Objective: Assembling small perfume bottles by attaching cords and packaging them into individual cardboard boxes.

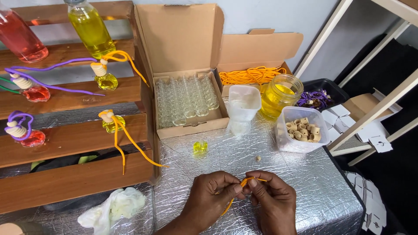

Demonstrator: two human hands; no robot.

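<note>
A: Silver foil-covered tabletop (305, 182), white wall behind. What's in hand?

B: Orange cord (237, 196). Left hand (211, 198) and right hand (272, 200) meet low centre, fingertips pinched shut on it from both sides. Each grip is closed tight on the cord, nothing else held.

A: Cord's axis?

B: Runs diagonally: short end pokes out up and right past the right thumb, long tail drops down-left under the left hand. Pinch point sits between the hands, so both are equally near; the left covers more of the length.

A: Closest stuff?

B: Small beige bead (258, 158) loose on the foil just beyond the hands, apart from them. Tiny bottle with yellow liquid (200, 147) further up, left of the bead. No cap on it that I can see.

A: Beyond that?

B: Open cardboard box of empty glass bottles (187, 102), white plastic cup (242, 106), jar of yellow liquid (281, 93), clear tub of wooden caps (302, 128), box of orange cords (250, 75). Left side: wooden slat rack (74, 139) with finished bottles, yellow and red, corded. White cloth (115, 209) near the bottom left.
</note>
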